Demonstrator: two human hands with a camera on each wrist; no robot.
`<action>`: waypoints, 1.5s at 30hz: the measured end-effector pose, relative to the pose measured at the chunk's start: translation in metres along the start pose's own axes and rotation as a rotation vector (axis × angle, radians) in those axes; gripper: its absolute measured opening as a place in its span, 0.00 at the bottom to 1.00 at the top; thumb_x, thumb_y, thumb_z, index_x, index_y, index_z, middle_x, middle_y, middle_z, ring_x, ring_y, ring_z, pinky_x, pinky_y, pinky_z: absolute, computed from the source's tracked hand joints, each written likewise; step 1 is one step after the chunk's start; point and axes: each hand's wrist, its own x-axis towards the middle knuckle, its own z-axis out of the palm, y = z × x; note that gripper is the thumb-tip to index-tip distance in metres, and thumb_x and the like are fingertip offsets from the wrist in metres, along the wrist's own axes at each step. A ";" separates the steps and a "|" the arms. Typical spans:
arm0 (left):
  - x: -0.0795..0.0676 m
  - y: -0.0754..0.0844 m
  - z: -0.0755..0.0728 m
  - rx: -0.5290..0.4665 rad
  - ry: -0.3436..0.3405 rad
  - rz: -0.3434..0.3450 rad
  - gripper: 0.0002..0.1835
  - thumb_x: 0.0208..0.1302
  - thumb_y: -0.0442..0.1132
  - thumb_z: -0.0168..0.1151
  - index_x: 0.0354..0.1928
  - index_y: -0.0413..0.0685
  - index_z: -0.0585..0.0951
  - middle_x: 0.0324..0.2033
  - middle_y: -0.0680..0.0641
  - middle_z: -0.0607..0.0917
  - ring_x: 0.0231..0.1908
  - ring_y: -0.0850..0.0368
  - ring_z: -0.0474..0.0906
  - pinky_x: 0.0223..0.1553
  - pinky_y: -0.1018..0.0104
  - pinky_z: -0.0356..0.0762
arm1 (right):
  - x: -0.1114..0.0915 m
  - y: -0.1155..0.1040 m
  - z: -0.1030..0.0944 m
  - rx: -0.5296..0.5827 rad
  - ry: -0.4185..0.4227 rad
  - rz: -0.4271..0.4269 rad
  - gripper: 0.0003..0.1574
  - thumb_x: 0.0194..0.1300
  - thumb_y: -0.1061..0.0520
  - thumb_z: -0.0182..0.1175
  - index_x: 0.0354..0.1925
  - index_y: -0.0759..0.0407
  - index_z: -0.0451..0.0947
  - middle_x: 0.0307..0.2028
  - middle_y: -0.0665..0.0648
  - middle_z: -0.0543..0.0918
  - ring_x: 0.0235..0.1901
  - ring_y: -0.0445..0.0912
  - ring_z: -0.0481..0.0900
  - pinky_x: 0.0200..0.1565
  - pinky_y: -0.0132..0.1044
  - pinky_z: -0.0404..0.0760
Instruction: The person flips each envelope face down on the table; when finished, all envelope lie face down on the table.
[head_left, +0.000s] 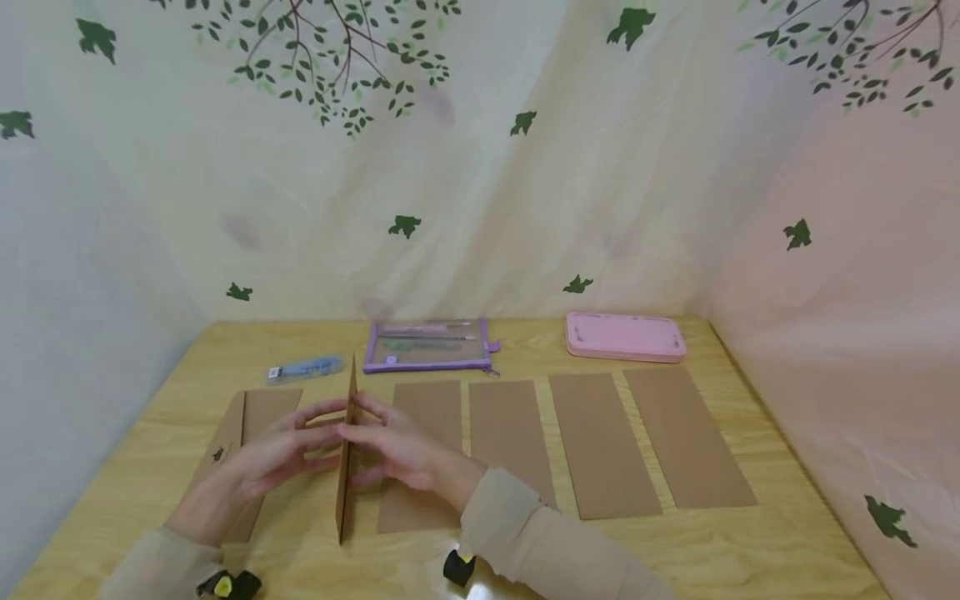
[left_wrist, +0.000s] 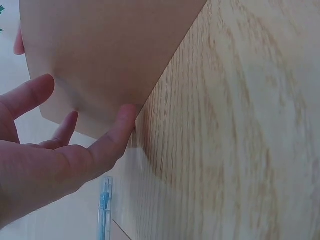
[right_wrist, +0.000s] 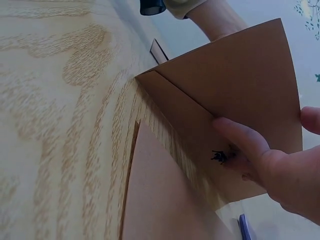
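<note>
A brown kraft card (head_left: pixel 342 500) with a folded flap stands upright, edge-on in the head view. My left hand (head_left: pixel 277 458) is on its left side, fingers extended against the plain face (left_wrist: pixel 110 45). From the other side, my right hand (head_left: pixel 408 450) holds the card, its fingers on the face with a crease and a small black print (right_wrist: pixel 219 156), its thumb over the edge. Left of the hands lies a similar kraft card (head_left: pixel 262 412) with a fold line and black print, partly hidden by the left hand and forearm.
Kraft pieces lie in a row to the right, such as the far-right one (head_left: pixel 690 437). Along the back are a blue pen in a clear packet (head_left: pixel 303 369), a purple-edged mesh pencil pouch (head_left: pixel 427 365) and a pink case (head_left: pixel 626 336). Printed curtains enclose the wooden table (head_left: pixel 787 550).
</note>
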 end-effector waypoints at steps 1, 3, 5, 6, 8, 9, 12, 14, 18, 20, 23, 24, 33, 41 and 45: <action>0.000 -0.001 0.000 -0.005 -0.003 0.002 0.38 0.78 0.38 0.53 0.78 0.34 0.45 0.75 0.28 0.49 0.64 0.54 0.69 0.69 0.42 0.65 | 0.000 0.001 0.000 0.000 -0.006 0.000 0.44 0.75 0.57 0.59 0.80 0.52 0.52 0.75 0.63 0.61 0.69 0.60 0.66 0.52 0.62 0.81; -0.001 -0.003 -0.001 -0.006 -0.001 0.005 0.38 0.78 0.38 0.53 0.78 0.34 0.46 0.75 0.30 0.52 0.62 0.57 0.70 0.69 0.40 0.62 | -0.001 0.003 -0.002 0.004 -0.016 -0.002 0.44 0.75 0.57 0.58 0.80 0.53 0.50 0.75 0.64 0.61 0.70 0.61 0.65 0.53 0.64 0.79; -0.001 -0.004 -0.002 0.012 0.009 0.014 0.37 0.78 0.39 0.53 0.78 0.33 0.48 0.73 0.33 0.58 0.61 0.60 0.71 0.70 0.40 0.60 | -0.002 0.003 -0.003 0.008 -0.021 -0.008 0.44 0.75 0.58 0.57 0.80 0.54 0.50 0.74 0.64 0.63 0.70 0.62 0.64 0.54 0.66 0.78; -0.001 -0.004 -0.002 0.025 0.012 0.020 0.37 0.79 0.39 0.52 0.78 0.32 0.48 0.72 0.34 0.61 0.61 0.60 0.71 0.71 0.40 0.59 | -0.002 0.003 -0.003 0.010 -0.020 -0.010 0.44 0.75 0.58 0.57 0.80 0.55 0.50 0.73 0.64 0.65 0.70 0.63 0.64 0.54 0.67 0.77; -0.001 -0.004 -0.004 0.052 0.026 0.021 0.36 0.79 0.40 0.52 0.77 0.32 0.48 0.70 0.37 0.65 0.62 0.60 0.71 0.71 0.41 0.58 | -0.002 0.002 -0.005 0.010 -0.022 -0.015 0.43 0.75 0.59 0.57 0.80 0.56 0.50 0.70 0.64 0.70 0.69 0.64 0.65 0.54 0.67 0.77; -0.001 -0.004 -0.004 0.064 0.035 0.017 0.37 0.79 0.40 0.52 0.78 0.32 0.48 0.70 0.37 0.66 0.63 0.59 0.70 0.71 0.42 0.59 | -0.003 0.001 -0.006 0.006 -0.020 -0.017 0.42 0.75 0.59 0.56 0.80 0.56 0.51 0.68 0.63 0.72 0.69 0.64 0.66 0.54 0.67 0.78; -0.002 -0.002 -0.006 0.079 0.065 -0.008 0.38 0.78 0.42 0.53 0.78 0.34 0.48 0.73 0.33 0.61 0.68 0.52 0.65 0.72 0.44 0.59 | -0.003 0.001 -0.009 -0.011 0.001 -0.021 0.42 0.75 0.61 0.56 0.79 0.57 0.52 0.65 0.64 0.75 0.65 0.63 0.71 0.51 0.63 0.81; -0.003 -0.001 -0.008 0.080 0.089 -0.029 0.38 0.78 0.43 0.54 0.79 0.35 0.48 0.75 0.31 0.55 0.71 0.47 0.60 0.72 0.46 0.60 | -0.002 0.001 -0.010 -0.017 0.025 -0.022 0.41 0.74 0.63 0.57 0.79 0.57 0.53 0.64 0.65 0.75 0.61 0.63 0.75 0.48 0.61 0.84; -0.005 -0.001 -0.012 0.084 0.124 -0.052 0.38 0.78 0.44 0.54 0.79 0.36 0.48 0.76 0.30 0.51 0.74 0.40 0.52 0.72 0.47 0.59 | -0.001 0.003 -0.012 -0.016 0.071 -0.022 0.41 0.72 0.67 0.58 0.78 0.59 0.55 0.60 0.64 0.74 0.53 0.60 0.80 0.43 0.56 0.87; -0.006 -0.001 -0.013 0.085 0.135 -0.055 0.38 0.79 0.44 0.53 0.79 0.36 0.48 0.76 0.30 0.51 0.75 0.39 0.51 0.73 0.47 0.58 | 0.000 0.005 -0.013 -0.015 0.082 -0.022 0.42 0.72 0.70 0.58 0.77 0.59 0.55 0.57 0.63 0.73 0.51 0.59 0.81 0.42 0.55 0.87; -0.006 -0.002 -0.016 0.088 0.157 -0.061 0.38 0.79 0.45 0.53 0.79 0.36 0.48 0.77 0.31 0.50 0.75 0.39 0.50 0.73 0.48 0.57 | 0.002 0.008 -0.015 -0.032 0.103 -0.025 0.42 0.70 0.73 0.57 0.77 0.60 0.55 0.55 0.63 0.74 0.47 0.58 0.82 0.40 0.53 0.88; -0.006 -0.003 -0.017 0.091 0.162 -0.061 0.38 0.79 0.45 0.53 0.79 0.36 0.48 0.77 0.31 0.50 0.75 0.39 0.49 0.73 0.49 0.57 | 0.002 0.009 -0.016 -0.040 0.109 -0.026 0.42 0.70 0.74 0.57 0.77 0.61 0.55 0.54 0.63 0.74 0.46 0.57 0.82 0.40 0.52 0.88; -0.009 -0.006 -0.024 0.109 0.173 -0.029 0.39 0.80 0.43 0.51 0.78 0.32 0.45 0.77 0.30 0.46 0.75 0.40 0.48 0.72 0.53 0.60 | 0.003 0.014 -0.023 -0.094 0.127 -0.008 0.40 0.71 0.74 0.55 0.76 0.67 0.55 0.54 0.64 0.75 0.47 0.57 0.83 0.42 0.53 0.87; -0.013 -0.007 -0.032 0.105 0.191 -0.014 0.38 0.79 0.43 0.53 0.78 0.32 0.48 0.78 0.32 0.46 0.61 0.71 0.67 0.61 0.71 0.71 | -0.001 0.015 -0.023 -0.147 0.140 -0.006 0.37 0.72 0.73 0.53 0.74 0.75 0.54 0.70 0.72 0.64 0.62 0.62 0.74 0.59 0.52 0.79; -0.018 -0.008 -0.036 0.112 0.203 -0.014 0.38 0.79 0.43 0.54 0.78 0.32 0.49 0.77 0.31 0.47 0.56 0.76 0.70 0.58 0.73 0.73 | -0.004 0.016 -0.021 -0.161 0.135 -0.014 0.38 0.72 0.71 0.53 0.74 0.76 0.53 0.73 0.75 0.57 0.68 0.64 0.67 0.63 0.54 0.75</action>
